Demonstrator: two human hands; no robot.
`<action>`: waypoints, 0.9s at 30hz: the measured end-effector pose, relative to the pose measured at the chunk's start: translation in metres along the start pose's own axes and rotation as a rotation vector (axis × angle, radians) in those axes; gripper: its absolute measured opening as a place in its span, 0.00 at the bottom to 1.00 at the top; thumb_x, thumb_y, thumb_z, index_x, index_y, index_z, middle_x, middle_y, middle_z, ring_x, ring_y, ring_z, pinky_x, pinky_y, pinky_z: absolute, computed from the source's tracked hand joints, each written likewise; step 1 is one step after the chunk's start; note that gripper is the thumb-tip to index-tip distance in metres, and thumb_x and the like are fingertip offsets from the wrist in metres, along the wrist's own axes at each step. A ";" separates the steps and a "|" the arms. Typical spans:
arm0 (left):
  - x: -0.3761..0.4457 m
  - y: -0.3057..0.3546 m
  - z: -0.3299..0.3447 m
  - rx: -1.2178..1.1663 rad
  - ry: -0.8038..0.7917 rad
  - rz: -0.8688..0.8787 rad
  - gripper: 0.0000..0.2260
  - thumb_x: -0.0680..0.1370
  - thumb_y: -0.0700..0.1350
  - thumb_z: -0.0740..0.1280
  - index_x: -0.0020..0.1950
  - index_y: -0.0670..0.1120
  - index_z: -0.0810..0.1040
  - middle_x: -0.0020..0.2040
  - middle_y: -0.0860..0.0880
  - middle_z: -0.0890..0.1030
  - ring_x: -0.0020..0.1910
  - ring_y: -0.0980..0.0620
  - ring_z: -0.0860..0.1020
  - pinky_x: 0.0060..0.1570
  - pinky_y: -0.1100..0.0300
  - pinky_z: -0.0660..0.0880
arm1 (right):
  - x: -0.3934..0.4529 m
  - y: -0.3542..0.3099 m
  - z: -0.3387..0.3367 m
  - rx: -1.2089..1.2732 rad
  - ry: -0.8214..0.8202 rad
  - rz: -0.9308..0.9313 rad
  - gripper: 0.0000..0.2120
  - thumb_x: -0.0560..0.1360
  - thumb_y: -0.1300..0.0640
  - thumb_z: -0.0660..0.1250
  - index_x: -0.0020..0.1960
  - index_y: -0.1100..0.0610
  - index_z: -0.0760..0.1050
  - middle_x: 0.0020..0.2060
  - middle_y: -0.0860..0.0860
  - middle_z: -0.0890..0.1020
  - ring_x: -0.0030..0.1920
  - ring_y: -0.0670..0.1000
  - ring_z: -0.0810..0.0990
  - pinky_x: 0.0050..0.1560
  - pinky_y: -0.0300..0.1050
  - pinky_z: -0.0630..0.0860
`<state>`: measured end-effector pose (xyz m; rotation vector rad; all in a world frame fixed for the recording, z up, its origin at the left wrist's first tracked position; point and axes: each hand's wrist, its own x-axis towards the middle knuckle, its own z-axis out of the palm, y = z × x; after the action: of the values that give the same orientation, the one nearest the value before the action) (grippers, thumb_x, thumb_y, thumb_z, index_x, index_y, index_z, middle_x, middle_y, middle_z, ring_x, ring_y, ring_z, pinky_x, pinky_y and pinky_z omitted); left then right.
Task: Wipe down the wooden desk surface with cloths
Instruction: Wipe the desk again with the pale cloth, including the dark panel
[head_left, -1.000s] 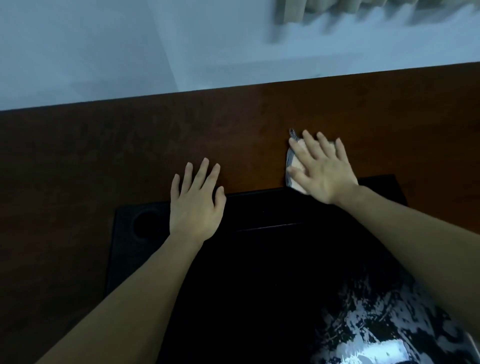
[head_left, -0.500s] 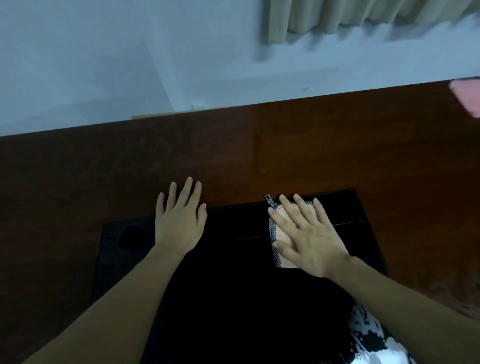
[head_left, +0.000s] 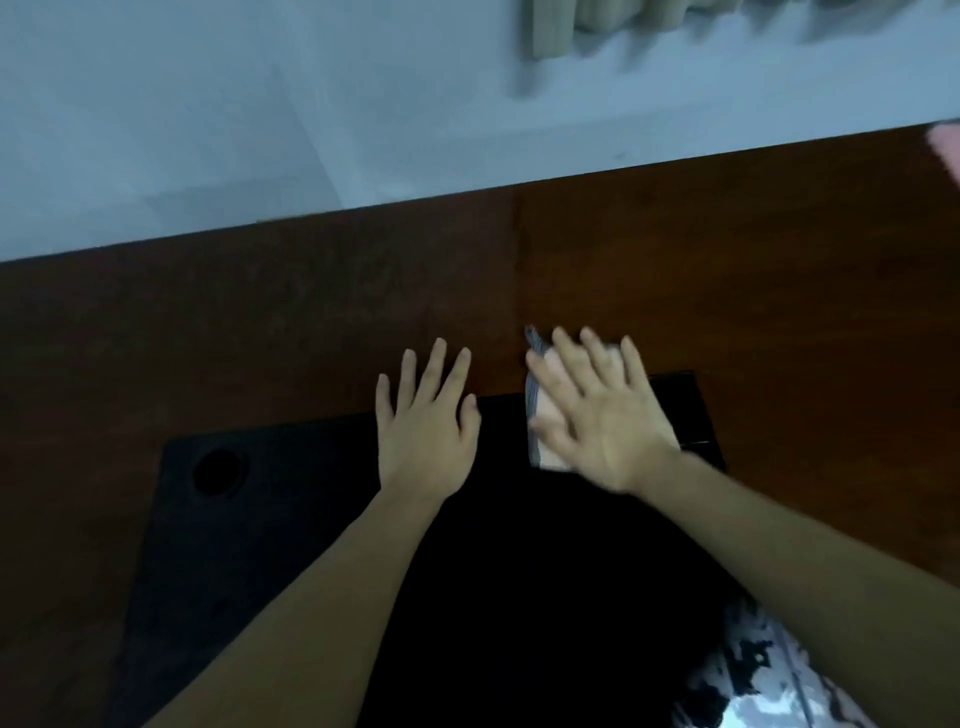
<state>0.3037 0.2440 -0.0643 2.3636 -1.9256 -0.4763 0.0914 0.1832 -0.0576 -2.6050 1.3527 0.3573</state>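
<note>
A dark brown wooden desk (head_left: 260, 332) spans the view. My right hand (head_left: 597, 415) lies flat with spread fingers on a small pale cloth with a grey patterned edge (head_left: 535, 415), pressing it where the wood meets a black panel (head_left: 291, 478). Most of the cloth is hidden under the hand, which is blurred. My left hand (head_left: 426, 421) rests flat and empty beside it, fingers straight on the wood, palm over the black panel's far edge.
The black panel has a round hole (head_left: 218, 470) at its left. A pink cloth (head_left: 946, 145) shows at the desk's far right edge. Beyond the desk are a pale floor (head_left: 208, 130) and a beige curtain hem (head_left: 597, 21). Patterned clothing (head_left: 748, 686) is at bottom right.
My right hand has pushed the cloth forward from the black panel onto the wood again, after pulling it back earlier. My left hand stays flat in about the same spot.
</note>
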 end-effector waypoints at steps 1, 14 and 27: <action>-0.001 0.000 0.000 0.000 0.008 -0.005 0.24 0.86 0.56 0.46 0.82 0.59 0.47 0.83 0.56 0.44 0.81 0.50 0.39 0.79 0.46 0.38 | -0.018 0.000 0.006 0.008 -0.005 -0.055 0.33 0.80 0.32 0.34 0.81 0.43 0.32 0.82 0.52 0.38 0.81 0.59 0.38 0.77 0.64 0.37; -0.001 0.000 0.007 -0.064 0.086 -0.019 0.24 0.85 0.54 0.50 0.82 0.60 0.53 0.83 0.58 0.48 0.82 0.52 0.42 0.80 0.48 0.40 | 0.057 0.044 -0.017 0.006 -0.001 -0.032 0.34 0.79 0.30 0.35 0.80 0.40 0.31 0.81 0.49 0.36 0.81 0.56 0.34 0.78 0.63 0.35; -0.003 0.002 0.008 -0.046 0.117 -0.013 0.24 0.85 0.55 0.49 0.82 0.58 0.56 0.83 0.56 0.51 0.82 0.50 0.44 0.80 0.47 0.41 | -0.060 0.037 0.011 0.067 -0.081 -0.201 0.32 0.80 0.30 0.36 0.79 0.40 0.30 0.81 0.48 0.35 0.80 0.56 0.33 0.78 0.63 0.35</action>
<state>0.2990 0.2480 -0.0705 2.3212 -1.8303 -0.3699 0.0266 0.2119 -0.0528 -2.6106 1.0479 0.3751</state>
